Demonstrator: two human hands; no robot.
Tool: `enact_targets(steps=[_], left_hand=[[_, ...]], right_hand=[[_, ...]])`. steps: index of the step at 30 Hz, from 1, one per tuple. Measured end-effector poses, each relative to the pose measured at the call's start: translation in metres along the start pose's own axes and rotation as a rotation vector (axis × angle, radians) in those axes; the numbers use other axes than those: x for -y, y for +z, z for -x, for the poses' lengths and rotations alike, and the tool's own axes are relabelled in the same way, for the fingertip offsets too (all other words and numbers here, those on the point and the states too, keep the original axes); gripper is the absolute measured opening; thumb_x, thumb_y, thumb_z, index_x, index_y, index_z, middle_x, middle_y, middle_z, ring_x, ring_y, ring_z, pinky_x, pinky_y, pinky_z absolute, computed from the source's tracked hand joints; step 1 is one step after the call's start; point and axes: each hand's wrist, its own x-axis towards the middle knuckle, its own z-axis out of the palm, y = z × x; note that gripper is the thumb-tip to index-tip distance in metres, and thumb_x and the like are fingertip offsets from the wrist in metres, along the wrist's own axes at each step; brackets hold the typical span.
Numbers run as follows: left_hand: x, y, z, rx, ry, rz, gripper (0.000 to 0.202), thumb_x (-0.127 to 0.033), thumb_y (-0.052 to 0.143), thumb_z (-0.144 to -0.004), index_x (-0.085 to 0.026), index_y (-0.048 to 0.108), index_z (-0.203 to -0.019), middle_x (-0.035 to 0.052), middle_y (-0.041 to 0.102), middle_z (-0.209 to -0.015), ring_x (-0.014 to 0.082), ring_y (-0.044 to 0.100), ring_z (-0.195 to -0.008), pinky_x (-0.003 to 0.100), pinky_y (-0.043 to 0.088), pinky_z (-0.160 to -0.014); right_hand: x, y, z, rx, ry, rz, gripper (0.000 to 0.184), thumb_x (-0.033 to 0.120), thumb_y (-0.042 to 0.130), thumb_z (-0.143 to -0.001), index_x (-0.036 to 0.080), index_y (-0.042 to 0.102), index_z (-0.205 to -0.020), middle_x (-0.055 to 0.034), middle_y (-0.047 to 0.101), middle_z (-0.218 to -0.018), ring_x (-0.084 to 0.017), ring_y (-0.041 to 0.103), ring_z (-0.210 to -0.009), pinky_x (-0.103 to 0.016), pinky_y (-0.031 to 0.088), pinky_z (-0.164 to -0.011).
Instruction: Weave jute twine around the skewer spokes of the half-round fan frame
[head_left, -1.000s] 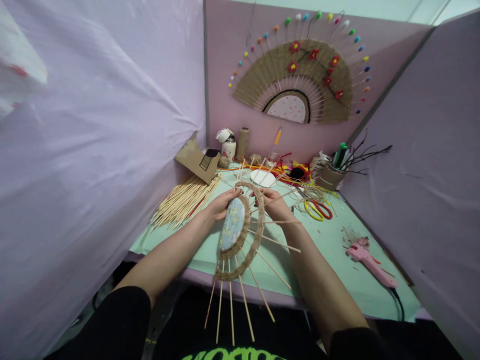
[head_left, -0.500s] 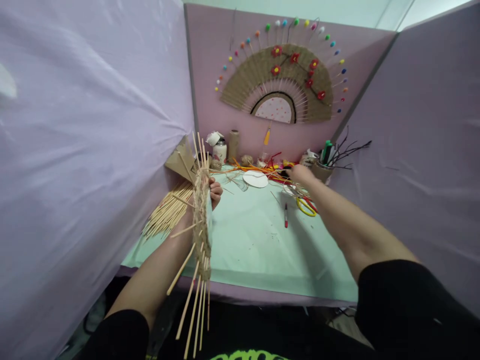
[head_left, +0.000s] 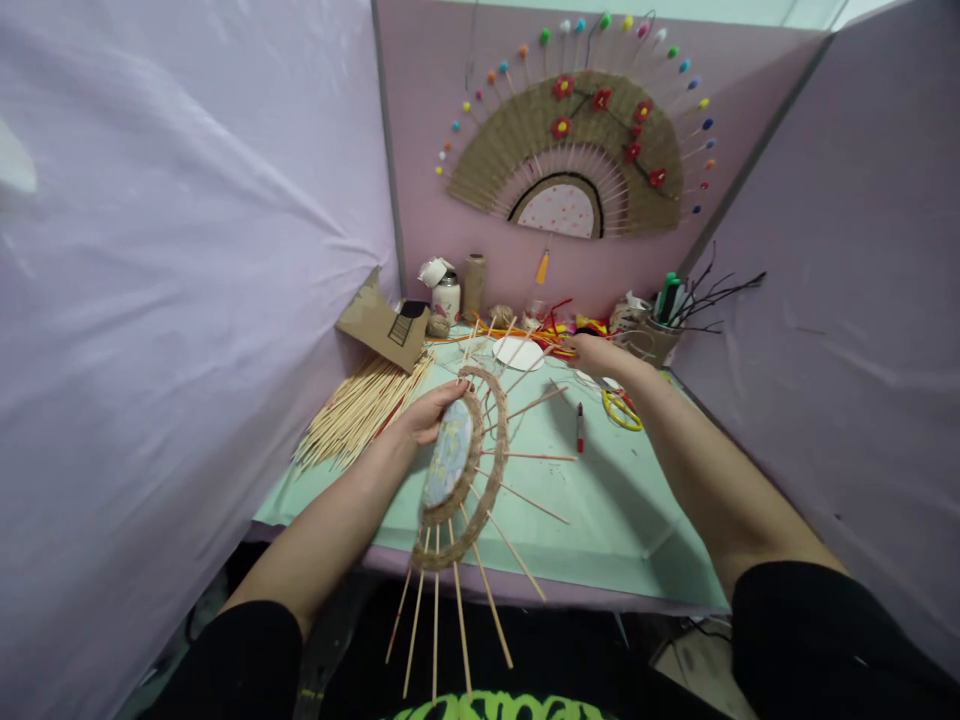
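My left hand (head_left: pixel 439 408) grips the upper edge of a half-round fan (head_left: pixel 493 490), with the thumb on its front. The fan has a blue patterned half-disc (head_left: pixel 450 455), two bands of woven brown twine, and thin wooden sticks radiating right and downward. At the back of the table my right hand (head_left: pixel 589 352) is closed near the tips of the upper sticks. What its fingers hold is too small to make out. Close by lie orange and red strips (head_left: pixel 517 341) and a white oval (head_left: pixel 517 352).
A bundle of wooden sticks (head_left: pixel 360 410) and folded cardboard (head_left: pixel 386 325) lie at left. Yellow-handled scissors (head_left: pixel 622 412) and a red-capped pen (head_left: pixel 580 428) lie at right. A pot (head_left: pixel 651 342) holds markers and twigs. A decorated fan (head_left: pixel 577 140) hangs on the back wall.
My left hand has turned the fan from edge-on to show its front, moving it rightward and lower. My right hand stays near the back, closed.
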Motion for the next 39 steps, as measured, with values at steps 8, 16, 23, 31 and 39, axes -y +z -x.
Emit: enact_targets(steps=[8, 16, 23, 31, 39], left_hand=[[0.008, -0.002, -0.002, 0.072, -0.046, -0.171, 0.013, -0.022, 0.064, -0.079, -0.011, 0.061, -0.084, 0.0049, 0.065, -0.069, 0.0130, 0.063, -0.057, 0.023, 0.051, -0.056], [0.012, 0.007, 0.001, 0.019, -0.053, -0.247, 0.011, -0.018, 0.066, -0.076, -0.012, 0.058, -0.080, 0.0033, 0.065, -0.064, 0.0120, 0.062, -0.054, 0.022, 0.049, -0.053], [0.011, 0.003, 0.000, 0.019, -0.043, -0.222, 0.014, -0.021, 0.068, -0.075, -0.012, 0.059, -0.081, 0.0032, 0.065, -0.067, 0.0114, 0.062, -0.055, 0.021, 0.050, -0.055], [0.006, -0.001, -0.002, -0.030, -0.042, -0.211, 0.007, -0.017, 0.064, -0.078, -0.013, 0.059, -0.082, 0.0009, 0.064, -0.064, 0.0111, 0.062, -0.052, 0.020, 0.051, -0.052], [0.007, -0.002, -0.008, -0.067, -0.057, -0.174, 0.003, -0.013, 0.059, -0.080, -0.013, 0.062, -0.082, 0.0023, 0.067, -0.067, 0.0119, 0.063, -0.054, 0.021, 0.053, -0.054]], right_hand=[[0.085, 0.049, 0.047, 0.304, -0.217, -1.109, 0.039, 0.039, 0.059, -0.081, 0.023, 0.058, -0.116, -0.0063, 0.062, -0.116, -0.019, 0.055, -0.108, -0.037, 0.041, -0.096], [0.083, 0.071, 0.049, 0.367, -0.046, -1.214, 0.022, 0.033, 0.068, -0.069, 0.014, 0.064, -0.079, -0.0010, 0.063, -0.074, -0.012, 0.056, -0.068, -0.028, 0.044, -0.070], [0.073, 0.049, 0.046, 0.343, -0.011, -1.092, 0.023, 0.037, 0.063, -0.076, 0.016, 0.062, -0.084, -0.0037, 0.065, -0.081, -0.013, 0.059, -0.071, -0.028, 0.046, -0.070], [0.013, -0.014, 0.125, 0.222, 0.094, -0.226, 0.021, 0.032, 0.057, -0.080, 0.021, 0.065, -0.096, -0.0069, 0.067, -0.093, -0.019, 0.061, -0.080, -0.028, 0.045, -0.070], [-0.090, 0.000, 0.266, 0.205, 0.788, 0.289, 0.041, 0.050, 0.056, -0.074, 0.014, 0.067, -0.089, -0.0178, 0.065, -0.092, -0.027, 0.063, -0.075, -0.031, 0.041, -0.058]])
